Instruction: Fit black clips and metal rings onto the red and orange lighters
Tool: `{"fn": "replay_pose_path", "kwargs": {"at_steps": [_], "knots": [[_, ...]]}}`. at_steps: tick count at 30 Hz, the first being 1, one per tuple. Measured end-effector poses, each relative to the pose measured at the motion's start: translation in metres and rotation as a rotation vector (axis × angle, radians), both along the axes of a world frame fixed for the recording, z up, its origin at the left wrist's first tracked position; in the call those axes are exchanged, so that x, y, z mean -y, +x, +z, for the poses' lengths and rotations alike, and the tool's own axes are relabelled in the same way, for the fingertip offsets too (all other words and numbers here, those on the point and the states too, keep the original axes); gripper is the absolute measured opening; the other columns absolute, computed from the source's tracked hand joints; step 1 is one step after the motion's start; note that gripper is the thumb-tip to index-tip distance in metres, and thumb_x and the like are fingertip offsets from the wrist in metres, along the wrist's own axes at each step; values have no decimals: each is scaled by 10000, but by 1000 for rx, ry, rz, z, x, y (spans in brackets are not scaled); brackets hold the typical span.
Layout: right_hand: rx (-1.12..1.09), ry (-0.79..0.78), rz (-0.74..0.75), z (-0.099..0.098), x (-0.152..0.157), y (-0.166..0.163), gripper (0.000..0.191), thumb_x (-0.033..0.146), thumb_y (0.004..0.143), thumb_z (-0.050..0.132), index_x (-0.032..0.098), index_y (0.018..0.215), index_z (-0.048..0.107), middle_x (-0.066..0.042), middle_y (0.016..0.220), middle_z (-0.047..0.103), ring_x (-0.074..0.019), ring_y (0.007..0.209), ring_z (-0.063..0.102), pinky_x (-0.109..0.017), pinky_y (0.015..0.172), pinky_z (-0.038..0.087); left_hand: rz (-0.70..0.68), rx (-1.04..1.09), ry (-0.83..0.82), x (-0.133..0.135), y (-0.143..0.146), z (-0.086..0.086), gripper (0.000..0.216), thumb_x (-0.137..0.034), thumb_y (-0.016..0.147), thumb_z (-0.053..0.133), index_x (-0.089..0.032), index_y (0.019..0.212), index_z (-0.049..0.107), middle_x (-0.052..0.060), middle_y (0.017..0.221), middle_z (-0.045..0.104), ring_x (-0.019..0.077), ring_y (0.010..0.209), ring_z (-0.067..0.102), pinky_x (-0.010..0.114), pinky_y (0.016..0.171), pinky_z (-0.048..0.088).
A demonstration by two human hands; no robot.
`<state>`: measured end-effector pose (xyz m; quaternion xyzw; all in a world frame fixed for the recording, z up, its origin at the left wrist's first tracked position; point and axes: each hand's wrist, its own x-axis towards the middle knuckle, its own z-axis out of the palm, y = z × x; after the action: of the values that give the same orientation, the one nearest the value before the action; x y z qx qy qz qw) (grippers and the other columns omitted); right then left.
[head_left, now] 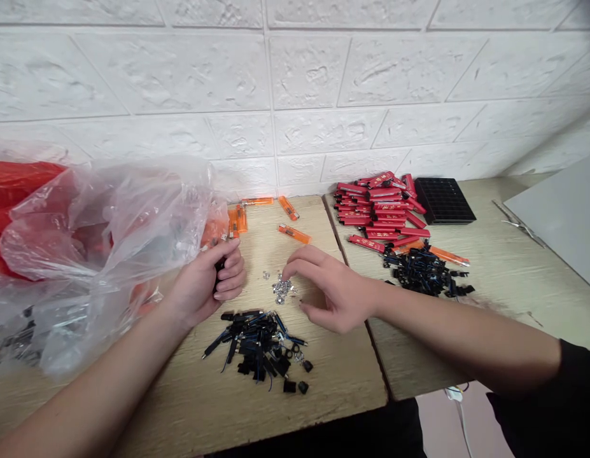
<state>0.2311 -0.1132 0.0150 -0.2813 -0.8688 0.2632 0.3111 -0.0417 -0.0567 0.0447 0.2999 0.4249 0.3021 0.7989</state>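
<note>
My left hand (213,280) is closed around a small black part, only a sliver of it showing between the fingers. My right hand (330,289) reaches over a little heap of small shiny metal pieces (281,288), thumb and forefinger pinching at its top. Just in front of both hands lies a pile of black plastic parts (261,346) on the wooden table (323,381). Orange lighter bodies (295,233) lie loose behind the hands.
A big clear plastic bag (98,248) with red and orange items fills the left. On the right table sit a stack of red lighters (380,210), a black grid tray (442,200), another black parts pile (426,270) and a grey board (562,216). A white brick wall stands behind.
</note>
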Motion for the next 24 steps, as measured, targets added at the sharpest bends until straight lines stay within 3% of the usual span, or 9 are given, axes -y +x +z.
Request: {"fn": "replay_pose_path", "kwargs": {"at_steps": [5,16,20,24], "knots": [[65,-20,50,1,0,1,584,182,788,689,171,1356,552,-160,1298,594,-304,1202,560,-512,1120,492,-52,-27,25,1,1,-1,490,-393,939,754,-185,629,437,-74,569,299,43,423,247,128,337,251],[-26,-17,-75,-9,-2,-4,263,242,1022,658,175,1270,599,-136,1191,640,-256,1138,599,-429,1027,550,-99,-86,79,4,1,-2,498,-417,903,784,-180,616,452,-66,565,319,41,426,263,145,362,206],[101,84,-11,-7,-1,-5,450,334,1070,628,164,1482,565,-173,1428,645,-282,1269,572,-493,1148,479,-108,-112,102,4,3,-2,528,-434,892,798,-180,604,435,-66,562,315,41,426,269,150,366,200],[292,158,26,-5,4,-8,660,464,1106,575,178,1681,422,-171,1698,500,-340,1430,481,-561,1207,372,-112,-120,118,4,3,-2,534,-443,896,795,-180,609,429,-67,563,309,40,427,269,154,372,197]]}}
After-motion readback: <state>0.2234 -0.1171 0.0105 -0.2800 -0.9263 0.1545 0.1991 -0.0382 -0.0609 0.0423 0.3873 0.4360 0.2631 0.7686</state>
